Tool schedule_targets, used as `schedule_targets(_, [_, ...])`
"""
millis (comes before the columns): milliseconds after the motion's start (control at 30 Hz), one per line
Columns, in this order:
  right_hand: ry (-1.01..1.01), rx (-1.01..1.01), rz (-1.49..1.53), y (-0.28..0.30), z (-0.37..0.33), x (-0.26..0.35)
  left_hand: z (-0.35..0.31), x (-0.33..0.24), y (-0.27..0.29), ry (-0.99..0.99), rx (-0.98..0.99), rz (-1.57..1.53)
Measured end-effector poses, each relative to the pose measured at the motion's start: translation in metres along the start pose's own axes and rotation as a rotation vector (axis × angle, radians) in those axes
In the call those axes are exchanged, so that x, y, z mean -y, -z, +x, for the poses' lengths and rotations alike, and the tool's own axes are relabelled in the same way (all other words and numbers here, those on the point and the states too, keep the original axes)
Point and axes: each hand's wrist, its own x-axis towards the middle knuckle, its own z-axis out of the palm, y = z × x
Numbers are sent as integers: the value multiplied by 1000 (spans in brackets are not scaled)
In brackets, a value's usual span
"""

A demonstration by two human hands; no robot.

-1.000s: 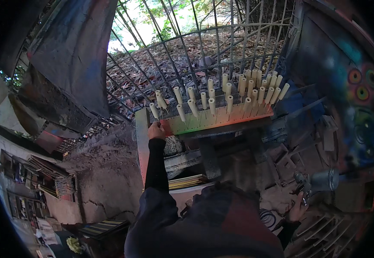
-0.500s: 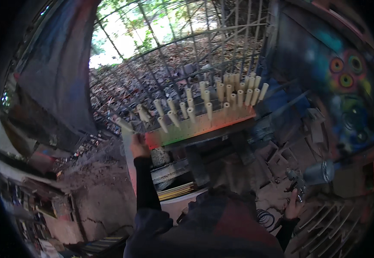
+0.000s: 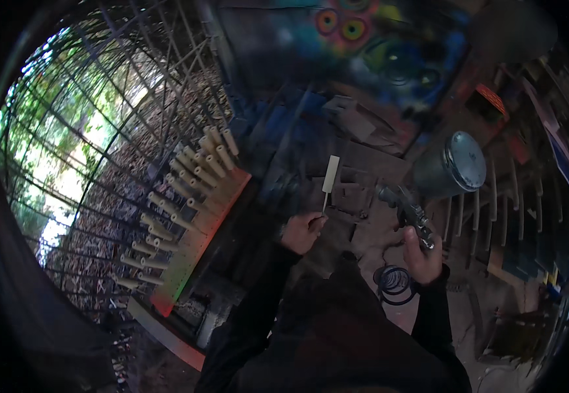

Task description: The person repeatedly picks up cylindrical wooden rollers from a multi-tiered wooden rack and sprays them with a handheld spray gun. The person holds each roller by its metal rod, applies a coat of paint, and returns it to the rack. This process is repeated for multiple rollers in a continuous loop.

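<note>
A thin stick (image 3: 325, 205) with a cream-coloured cylinder (image 3: 331, 173) on its top end is pinched upright in my left hand (image 3: 303, 232). To its right, my right hand (image 3: 423, 257) is closed around the handle of a metal spray gun (image 3: 410, 208). The gun carries a large grey cup (image 3: 443, 168), tilted to the right, and its nozzle end points toward the cylinder with a gap between them. On the left stands a perforated board (image 3: 214, 213) painted red, orange and green. Several more cream cylinders (image 3: 191, 175) stand in it on sticks.
Behind the board is a barred opening (image 3: 94, 124) with leaf litter and greenery outside. A paint-spattered panel (image 3: 389, 59) stands at the back. A coiled dark hose (image 3: 394, 285) lies below my right hand. Several curved slats (image 3: 494, 203) are at the right.
The view has swung right. My left hand has left the board's end and now holds a cylinder on a stick in front of me. My right hand has brought the spray gun closer to it.
</note>
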Motion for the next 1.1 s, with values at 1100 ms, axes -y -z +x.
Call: schedule_targets(1100, [88, -5, -80, 56, 24, 10, 79, -35, -53, -202, -105, 151])
